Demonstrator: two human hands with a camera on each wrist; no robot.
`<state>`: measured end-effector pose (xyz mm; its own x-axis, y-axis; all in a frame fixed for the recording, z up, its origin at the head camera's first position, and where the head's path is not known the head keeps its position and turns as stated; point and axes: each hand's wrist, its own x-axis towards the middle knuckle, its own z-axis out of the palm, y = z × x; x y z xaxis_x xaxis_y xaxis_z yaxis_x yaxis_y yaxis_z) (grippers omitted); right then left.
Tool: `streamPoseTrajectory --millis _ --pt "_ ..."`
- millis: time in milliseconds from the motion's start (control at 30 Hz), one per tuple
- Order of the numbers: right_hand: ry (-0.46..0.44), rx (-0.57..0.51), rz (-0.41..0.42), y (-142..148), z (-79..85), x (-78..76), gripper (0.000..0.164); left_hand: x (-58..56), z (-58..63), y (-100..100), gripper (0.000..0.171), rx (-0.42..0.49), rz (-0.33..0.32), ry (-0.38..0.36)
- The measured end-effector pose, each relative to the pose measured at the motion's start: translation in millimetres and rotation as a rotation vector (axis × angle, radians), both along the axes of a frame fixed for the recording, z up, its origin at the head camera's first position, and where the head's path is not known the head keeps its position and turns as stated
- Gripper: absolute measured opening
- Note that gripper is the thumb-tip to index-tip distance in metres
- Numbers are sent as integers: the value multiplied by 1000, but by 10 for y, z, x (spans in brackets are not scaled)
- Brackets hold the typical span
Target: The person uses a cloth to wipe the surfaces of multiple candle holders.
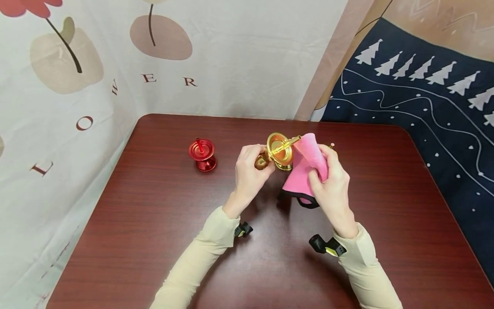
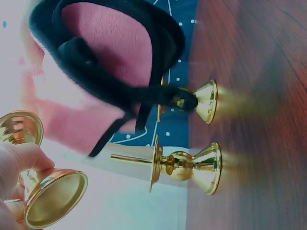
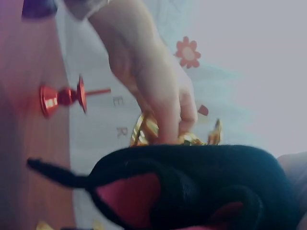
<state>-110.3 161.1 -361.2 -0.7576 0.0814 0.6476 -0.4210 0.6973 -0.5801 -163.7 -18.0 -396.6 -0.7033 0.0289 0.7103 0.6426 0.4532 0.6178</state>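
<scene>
My left hand grips a gold candlestick by its stem, tilted so that its dish and spike lean right. The spike end is right beside a pink cloth with black edging and a black loop. My right hand pinches this cloth between thumb and fingers, and it hangs down over the table. In the left wrist view two more gold candlesticks stand upright: a nearer one and a farther one, partly hidden by the black trim. The right wrist view shows the cloth's black edge covering part of the held candlestick.
A red candlestick stands upright on the dark wooden table, left of my hands. Behind the table hangs a pale printed curtain; a navy cloth with white trees hangs at the right.
</scene>
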Motion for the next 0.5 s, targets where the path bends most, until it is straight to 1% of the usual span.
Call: streamPoseTrajectory --millis 133,233,400,500 --pt "41 132 -38 -19 54 9 45 1 7 -8 24 2 -11 3" --pt "66 232 -65 -60 55 21 43 8 16 -3 23 8 -15 7" --pt "94 328 -93 -120 56 52 35 21 18 13 23 -16 4 14" --pt "95 349 -65 -134 80 80 33 28 0 17 24 -66 43 45"
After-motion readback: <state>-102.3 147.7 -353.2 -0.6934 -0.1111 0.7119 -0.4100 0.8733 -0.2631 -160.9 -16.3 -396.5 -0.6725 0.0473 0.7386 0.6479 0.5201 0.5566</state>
